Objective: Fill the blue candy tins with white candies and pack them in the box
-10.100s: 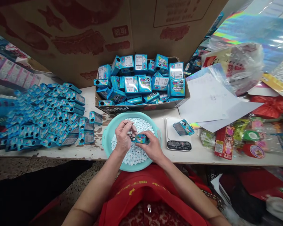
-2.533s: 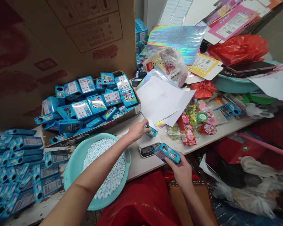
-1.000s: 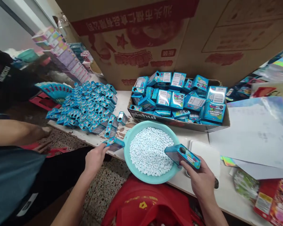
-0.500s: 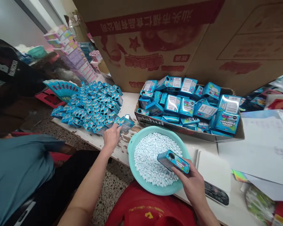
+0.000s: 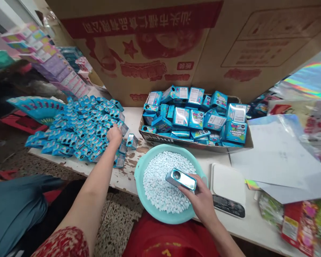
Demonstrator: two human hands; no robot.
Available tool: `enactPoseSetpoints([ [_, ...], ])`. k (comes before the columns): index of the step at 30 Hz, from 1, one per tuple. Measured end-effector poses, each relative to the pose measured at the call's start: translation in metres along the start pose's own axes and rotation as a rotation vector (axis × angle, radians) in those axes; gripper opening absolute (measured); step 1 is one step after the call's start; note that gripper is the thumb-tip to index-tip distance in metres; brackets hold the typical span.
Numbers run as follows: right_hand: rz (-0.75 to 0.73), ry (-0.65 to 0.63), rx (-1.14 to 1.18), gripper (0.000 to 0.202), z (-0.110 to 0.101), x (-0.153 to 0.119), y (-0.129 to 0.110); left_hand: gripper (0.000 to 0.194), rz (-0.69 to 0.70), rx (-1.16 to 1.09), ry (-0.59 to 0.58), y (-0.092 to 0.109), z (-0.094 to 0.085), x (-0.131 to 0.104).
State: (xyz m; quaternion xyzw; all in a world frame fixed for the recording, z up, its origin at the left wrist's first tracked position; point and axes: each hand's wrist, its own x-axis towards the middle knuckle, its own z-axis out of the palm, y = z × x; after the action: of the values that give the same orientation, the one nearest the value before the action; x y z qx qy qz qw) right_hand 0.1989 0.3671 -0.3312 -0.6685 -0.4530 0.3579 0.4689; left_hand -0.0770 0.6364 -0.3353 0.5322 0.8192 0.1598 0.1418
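Out over the pile of small blue candy boxes, my left hand has its fingers curled down among them. Its fingertips are hidden, so what they grip does not show. A single blue box stands at the right edge of the pile, apart from my fingers. My right hand is closed around a blue candy box with a round dark hole in its top. That box hangs tilted above a light-green basin holding many small pale candies.
A carton packed with blue boxes sits behind the basin, before a big cardboard box. On the right are a white scale and paper sheets. A co-worker's blue-grey sleeve shows at left, near stacked pastel boxes.
My left hand has moved away from the blue box at the pile's edge and further into the pile. My right hand has turned its box so the holed top faces up more. The view has shifted right.
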Motion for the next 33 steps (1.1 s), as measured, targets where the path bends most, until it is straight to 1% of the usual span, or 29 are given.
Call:
enactPoseSetpoints([
  [1,-0.017,0.0,-0.014,0.031,0.002,0.001,0.002,0.018,-0.001,-0.175,-0.006,0.004,-0.003,-0.016],
  [2,-0.036,-0.005,-0.032,0.03,0.004,0.003,0.004,0.023,-0.014,-0.442,-0.041,0.009,-0.005,-0.036],
  [3,-0.058,-0.016,-0.052,0.029,0.007,0.004,0.006,0.032,-0.026,-0.61,-0.1,0.015,-0.006,-0.06],
  [4,-0.082,-0.033,-0.073,0.029,0.01,0.005,0.008,0.04,-0.029,-0.695,-0.159,0.023,-0.006,-0.087],
  [5,-0.108,-0.05,-0.095,0.028,0.013,0.006,0.01,0.044,-0.071,-0.954,-0.302,0.03,-0.004,-0.115],
  [6,-0.133,-0.066,-0.116,0.027,0.017,0.007,0.011,0.046,-0.114,-1.178,-0.417,0.038,-0.001,-0.143],
  [7,-0.159,-0.078,-0.137,0.027,0.02,0.007,0.012,0.048,-0.146,-1.328,-0.486,0.045,0.003,-0.168],
  [8,-0.18,-0.089,-0.157,0.026,0.023,0.007,0.012,0.048,-0.161,-1.412,-0.518,0.051,0.007,-0.189],
  [9,-0.195,-0.097,-0.177,0.026,0.025,0.006,0.013,0.049,-0.168,-1.457,-0.519,0.057,0.011,-0.205],
  [11,-0.211,-0.11,-0.21,0.025,0.028,0.004,0.013,0.048,-0.156,-1.466,-0.478,0.063,0.018,-0.225],
  [14,-0.206,-0.109,-0.233,0.025,0.027,0.001,0.013,0.048,-0.122,-1.458,-0.425,0.066,0.023,-0.23],
  [20,-0.15,-0.072,-0.218,0.027,0.017,-0.001,0.012,0.045,-0.092,-1.492,-0.477,0.076,0.023,-0.232],
  [29,-0.12,-0.034,-0.195,0.028,0.003,0.004,0.008,0.044,0.086,-1.387,-0.438,0.095,0.026,-0.245],
  [33,-0.119,-0.027,-0.198,0.028,-0.002,0.01,0.007,0.042,0.077,-1.353,-0.461,0.101,0.027,-0.248],
])
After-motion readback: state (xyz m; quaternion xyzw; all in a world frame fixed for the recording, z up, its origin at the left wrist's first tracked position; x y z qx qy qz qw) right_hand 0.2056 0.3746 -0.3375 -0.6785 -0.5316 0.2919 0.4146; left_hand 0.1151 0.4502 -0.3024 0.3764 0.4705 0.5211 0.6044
